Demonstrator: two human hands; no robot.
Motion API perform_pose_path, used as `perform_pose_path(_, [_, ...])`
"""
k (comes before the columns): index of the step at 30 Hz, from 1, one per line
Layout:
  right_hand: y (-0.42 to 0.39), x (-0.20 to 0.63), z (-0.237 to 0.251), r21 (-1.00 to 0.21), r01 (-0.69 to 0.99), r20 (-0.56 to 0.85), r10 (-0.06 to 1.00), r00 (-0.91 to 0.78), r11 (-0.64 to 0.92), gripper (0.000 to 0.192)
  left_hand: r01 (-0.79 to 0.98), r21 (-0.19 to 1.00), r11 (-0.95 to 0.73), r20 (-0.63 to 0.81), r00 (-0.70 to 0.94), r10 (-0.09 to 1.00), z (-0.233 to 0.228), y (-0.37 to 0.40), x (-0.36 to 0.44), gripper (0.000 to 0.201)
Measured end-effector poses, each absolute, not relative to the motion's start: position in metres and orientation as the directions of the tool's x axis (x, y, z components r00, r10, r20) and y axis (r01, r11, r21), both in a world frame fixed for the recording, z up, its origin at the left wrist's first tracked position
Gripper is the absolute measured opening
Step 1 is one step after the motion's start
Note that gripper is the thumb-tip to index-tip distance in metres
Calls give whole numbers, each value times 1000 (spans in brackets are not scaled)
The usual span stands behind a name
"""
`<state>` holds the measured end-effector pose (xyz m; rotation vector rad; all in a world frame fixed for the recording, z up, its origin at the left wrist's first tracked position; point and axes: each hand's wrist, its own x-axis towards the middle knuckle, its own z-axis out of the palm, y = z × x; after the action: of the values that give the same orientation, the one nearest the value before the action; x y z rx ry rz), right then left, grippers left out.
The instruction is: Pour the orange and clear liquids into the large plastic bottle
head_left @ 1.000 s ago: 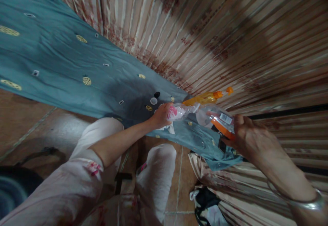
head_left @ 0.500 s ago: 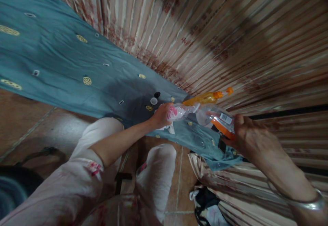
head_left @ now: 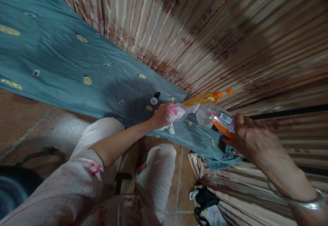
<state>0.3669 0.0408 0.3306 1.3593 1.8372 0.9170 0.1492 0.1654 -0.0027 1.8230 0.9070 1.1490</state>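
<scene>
A small clear plastic bottle with a pink label (head_left: 179,111) is gripped by the closed left hand (head_left: 162,116), its mouth met by a larger clear orange-labelled bottle (head_left: 217,118) clasped in the right hand (head_left: 249,138), both caps (head_left: 153,100) off, so pouring appears under way, unfinished.

The left hand (head_left: 162,115) covers the base of the small clear plastic bottle with a pink label (head_left: 179,111), and the right hand (head_left: 247,137) hides the back of the clear, orange-trimmed plastic bottle (head_left: 217,119). Its label print is too small to read. The teal embroidered cloth (head_left: 64,65) runs off the left edge. The black-and-white bag on the floor (head_left: 205,202) is cut off below.
</scene>
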Motion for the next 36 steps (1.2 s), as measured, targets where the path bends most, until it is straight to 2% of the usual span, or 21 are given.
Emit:
perform_pose_path(7, [42, 359, 328, 851, 500, -111, 986, -121, 158, 41, 171, 886, -432, 355, 349, 867, -1, 166, 149, 90])
perform_pose_path(18, [39, 368, 324, 860, 481, -67, 972, -224, 170, 44, 171, 888, -427, 353, 343, 871, 0, 165, 148, 89])
perform_pose_path(27, [42, 355, 331, 858, 481, -124, 982, -146, 180, 40, 170, 882, -438, 365, 341, 866, -2, 166, 149, 93])
perform_pose_path(31, [43, 346, 334, 868, 468, -130, 986, -108, 166, 45, 174, 886, -430, 355, 344, 870, -2, 165, 150, 91])
perform_pose_path(36, [44, 349, 340, 858, 467, -168, 976, -140, 214, 41, 174, 888, -427, 350, 347, 870, -2, 165, 149, 93])
